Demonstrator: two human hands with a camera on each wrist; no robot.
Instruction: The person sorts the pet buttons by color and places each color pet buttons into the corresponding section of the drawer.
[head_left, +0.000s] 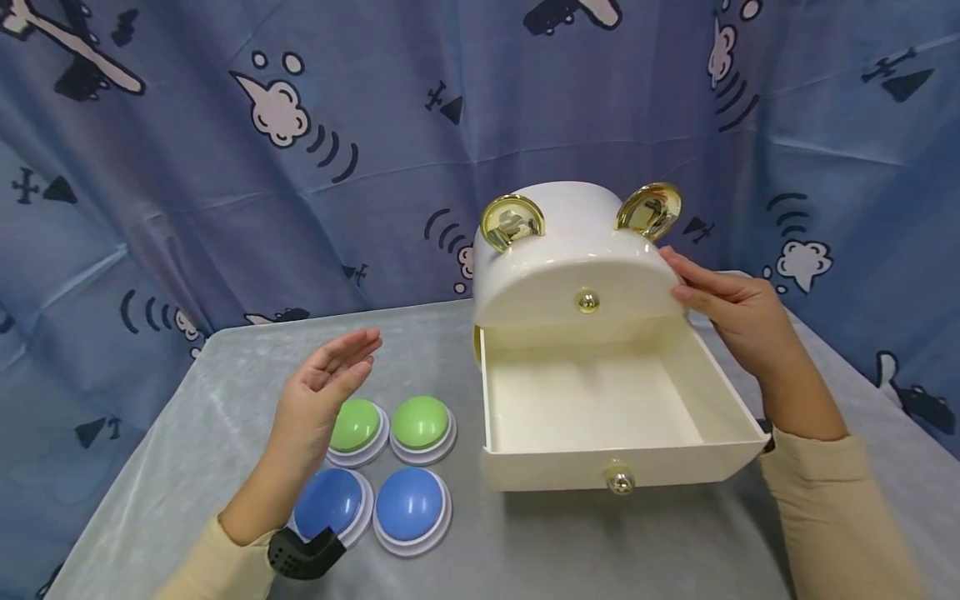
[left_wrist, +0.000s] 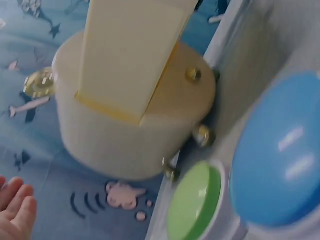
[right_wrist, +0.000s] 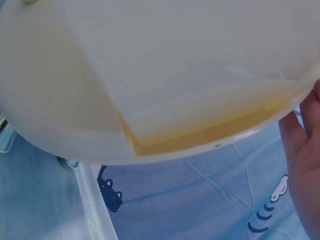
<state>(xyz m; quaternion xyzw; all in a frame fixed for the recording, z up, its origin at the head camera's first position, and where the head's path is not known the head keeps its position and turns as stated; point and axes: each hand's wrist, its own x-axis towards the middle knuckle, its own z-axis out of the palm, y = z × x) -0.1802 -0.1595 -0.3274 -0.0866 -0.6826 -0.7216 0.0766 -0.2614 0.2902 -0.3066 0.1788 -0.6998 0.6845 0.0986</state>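
A glossy white cabinet (head_left: 577,217) with round gold ears (head_left: 649,210) stands at the right of the table in the head view. Its cream drawer (head_left: 592,392) is pulled out, and the inside shows bare. My right hand (head_left: 738,317) rests against the cabinet's upper right side, with the fingers fairly straight and the thumb near the front edge. My left hand (head_left: 322,392) hovers above the dome-topped push buttons with nothing in it. Two are green (head_left: 420,422) and two are blue (head_left: 408,504), each on a white base. The left wrist partly covers the left-hand pair.
A grey cloth covers the table (head_left: 247,400). Behind it hangs a blue patterned curtain (head_left: 390,150). A gold knob (head_left: 619,481) sticks out from the drawer front. Small gold feet (left_wrist: 204,135) show under the cabinet in the left wrist view.
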